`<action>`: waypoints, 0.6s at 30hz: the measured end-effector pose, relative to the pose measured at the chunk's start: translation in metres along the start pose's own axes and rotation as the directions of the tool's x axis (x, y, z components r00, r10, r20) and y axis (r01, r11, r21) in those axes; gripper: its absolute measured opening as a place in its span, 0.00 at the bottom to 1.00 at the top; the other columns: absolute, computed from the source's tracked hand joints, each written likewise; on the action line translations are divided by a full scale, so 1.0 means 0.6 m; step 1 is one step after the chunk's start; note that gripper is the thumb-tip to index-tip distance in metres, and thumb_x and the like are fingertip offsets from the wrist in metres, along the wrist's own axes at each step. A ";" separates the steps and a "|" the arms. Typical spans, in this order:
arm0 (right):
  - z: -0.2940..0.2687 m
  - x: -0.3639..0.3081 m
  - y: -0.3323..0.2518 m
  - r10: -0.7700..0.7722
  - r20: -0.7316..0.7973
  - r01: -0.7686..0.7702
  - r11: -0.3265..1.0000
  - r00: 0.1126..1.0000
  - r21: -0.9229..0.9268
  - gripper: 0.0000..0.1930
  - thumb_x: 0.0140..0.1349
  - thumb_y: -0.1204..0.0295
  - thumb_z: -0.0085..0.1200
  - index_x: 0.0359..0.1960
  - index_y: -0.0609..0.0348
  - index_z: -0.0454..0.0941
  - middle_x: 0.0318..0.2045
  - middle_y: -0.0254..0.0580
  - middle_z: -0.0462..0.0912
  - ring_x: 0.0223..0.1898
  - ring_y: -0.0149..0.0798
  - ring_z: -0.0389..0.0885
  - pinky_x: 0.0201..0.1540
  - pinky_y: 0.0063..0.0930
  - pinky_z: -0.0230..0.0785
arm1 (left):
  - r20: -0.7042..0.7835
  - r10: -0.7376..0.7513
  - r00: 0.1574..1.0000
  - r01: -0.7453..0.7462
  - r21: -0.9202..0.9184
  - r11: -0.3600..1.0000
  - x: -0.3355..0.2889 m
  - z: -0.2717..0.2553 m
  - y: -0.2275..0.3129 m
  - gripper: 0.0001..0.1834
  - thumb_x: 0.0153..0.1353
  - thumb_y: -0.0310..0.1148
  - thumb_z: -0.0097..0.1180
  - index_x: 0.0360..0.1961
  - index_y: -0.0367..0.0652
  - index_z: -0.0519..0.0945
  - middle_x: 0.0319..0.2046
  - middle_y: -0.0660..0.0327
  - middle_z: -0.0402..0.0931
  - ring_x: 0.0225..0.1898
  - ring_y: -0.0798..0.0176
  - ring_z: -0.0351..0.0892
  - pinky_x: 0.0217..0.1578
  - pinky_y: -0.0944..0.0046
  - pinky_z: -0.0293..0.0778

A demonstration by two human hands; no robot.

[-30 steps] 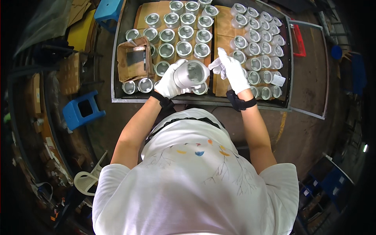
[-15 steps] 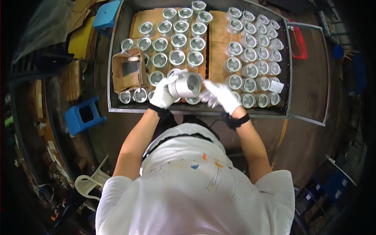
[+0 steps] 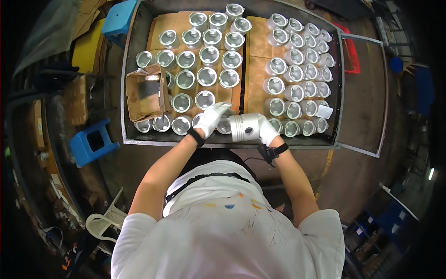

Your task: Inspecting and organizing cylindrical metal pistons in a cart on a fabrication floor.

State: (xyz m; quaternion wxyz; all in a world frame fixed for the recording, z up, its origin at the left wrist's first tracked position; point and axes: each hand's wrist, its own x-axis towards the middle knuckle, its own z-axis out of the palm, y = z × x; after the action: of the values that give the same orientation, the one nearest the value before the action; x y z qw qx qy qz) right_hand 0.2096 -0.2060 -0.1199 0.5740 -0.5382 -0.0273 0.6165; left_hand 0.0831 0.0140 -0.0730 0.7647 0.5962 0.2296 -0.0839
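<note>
Near the front wall of the tray [image 3: 153, 138], one piston [image 3: 239, 126] is held on its side by the right hand [image 3: 268, 131]. It is gripped at the end with no grooves; some of the fingers are hidden. Its grooves face left and its side hole can be seen. By the left hand [image 3: 210, 122], nothing seems to be gripped: its fingers are stretched out over the near row. Whether the piston under it is touched cannot be told. For a good hold, the heavy-looking piston is best gripped firmly, with the left hand close by to help. The grooves should not be bumped. Around the hands, other pistons [image 3: 206, 78] are stood on end, on brown card [image 3: 258, 46], so room for turning should be watched. Farther left, a box [image 3: 134, 100] is set among them.
</note>
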 end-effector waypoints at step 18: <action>-0.028 -0.169 0.036 -0.108 -0.360 0.071 0.991 0.927 -0.115 0.12 0.64 0.75 0.54 0.48 0.63 0.79 0.41 0.35 0.84 0.40 0.28 0.82 0.42 0.25 0.76 | 0.210 -0.246 0.946 -0.217 0.976 -0.005 0.134 0.082 -0.147 0.07 0.50 0.35 0.64 0.30 0.47 0.88 0.29 0.58 0.86 0.33 0.54 0.88 0.28 0.54 0.81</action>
State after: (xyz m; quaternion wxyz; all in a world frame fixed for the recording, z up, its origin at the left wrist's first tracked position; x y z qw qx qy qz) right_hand 0.1824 -0.2976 -0.0770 0.5688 -0.6697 0.0245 0.4769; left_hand 0.1304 -0.0452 -0.1773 0.1388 0.9351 -0.0207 -0.3255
